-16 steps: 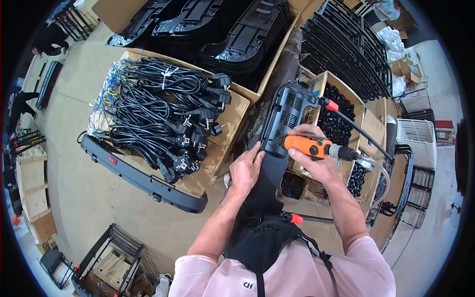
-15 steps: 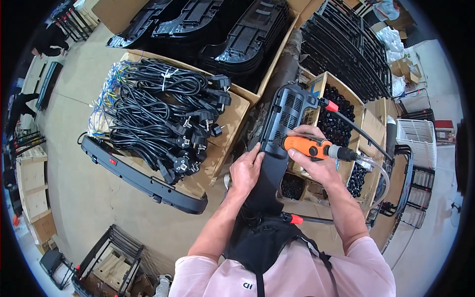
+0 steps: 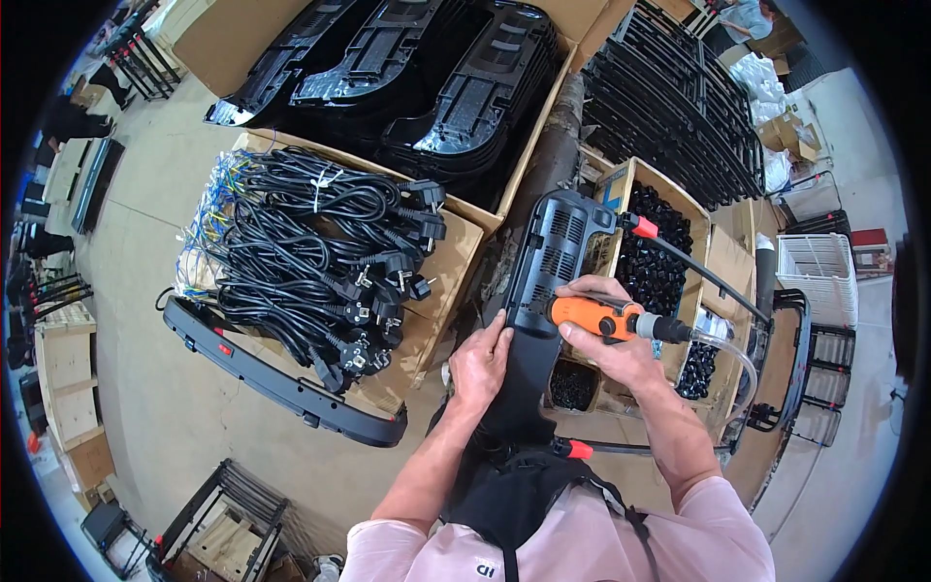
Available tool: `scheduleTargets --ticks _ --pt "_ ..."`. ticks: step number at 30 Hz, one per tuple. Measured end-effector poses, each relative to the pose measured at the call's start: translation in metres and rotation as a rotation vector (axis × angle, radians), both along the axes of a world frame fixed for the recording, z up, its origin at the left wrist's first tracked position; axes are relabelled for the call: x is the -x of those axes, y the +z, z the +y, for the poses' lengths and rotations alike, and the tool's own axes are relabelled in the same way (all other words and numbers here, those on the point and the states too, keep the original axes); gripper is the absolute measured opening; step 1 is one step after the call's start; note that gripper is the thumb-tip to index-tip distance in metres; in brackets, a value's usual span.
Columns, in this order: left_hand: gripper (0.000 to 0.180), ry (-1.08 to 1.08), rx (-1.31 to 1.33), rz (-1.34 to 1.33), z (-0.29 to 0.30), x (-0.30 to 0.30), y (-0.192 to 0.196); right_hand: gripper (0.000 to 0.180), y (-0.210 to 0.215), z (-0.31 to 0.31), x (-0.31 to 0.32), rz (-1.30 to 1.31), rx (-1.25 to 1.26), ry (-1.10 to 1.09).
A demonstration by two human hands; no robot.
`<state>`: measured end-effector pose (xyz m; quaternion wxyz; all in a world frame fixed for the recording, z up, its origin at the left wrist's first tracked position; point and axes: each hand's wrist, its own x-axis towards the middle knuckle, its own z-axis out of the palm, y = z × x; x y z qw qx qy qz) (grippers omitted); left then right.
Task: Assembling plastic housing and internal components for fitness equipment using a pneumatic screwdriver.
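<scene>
A long black plastic housing (image 3: 533, 361) with vent slots lies in front of me, running from my waist away from me. My right hand (image 3: 621, 357) is wrapped round an orange pneumatic screwdriver (image 3: 584, 315), whose clear air hose trails off to the right. The driver lies nearly level over the housing, its tip end toward the left; the bit itself is hidden. On the housing's left edge, my left hand (image 3: 478, 363) grips with thumb and fingers pressed together. Black bars with red end pieces (image 3: 644, 227) stick out from the housing's right side.
To the left, bundled black power cords (image 3: 301, 242) with plugs lie on cardboard, beside a curved black panel (image 3: 291, 390). Glossy black covers (image 3: 475, 87) fill a carton beyond. At right are a bin of small black parts (image 3: 655, 247), a screw box (image 3: 574, 383) and stacked black frames (image 3: 669, 107).
The whole view has shifted, with the scene sitting slightly lower in the picture. Both hands keep nearly the same places on the housing and the screwdriver.
</scene>
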<state>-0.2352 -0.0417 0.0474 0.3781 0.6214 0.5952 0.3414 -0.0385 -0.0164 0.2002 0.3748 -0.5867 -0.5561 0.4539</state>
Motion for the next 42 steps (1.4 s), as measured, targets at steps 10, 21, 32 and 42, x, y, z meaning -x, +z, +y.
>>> scheduleTargets --ticks 10,21,32,42 --pt "0.032 0.024 -0.046 -0.056 0.0 -0.002 -0.001 0.049 0.002 0.006 0.001 -0.038 0.066 0.003" --pt "0.031 0.038 -0.034 -0.087 0.001 -0.001 -0.005 0.047 0.004 0.013 0.016 -0.143 0.05 0.06" --pt "0.031 0.07 -0.045 -0.157 0.0 0.002 -0.008 0.038 -0.012 0.018 0.029 -0.208 -0.002 0.148" --pt "0.033 0.054 0.088 -0.126 -0.003 0.004 0.0 0.039 -0.017 0.012 0.031 -0.185 -0.057 0.156"
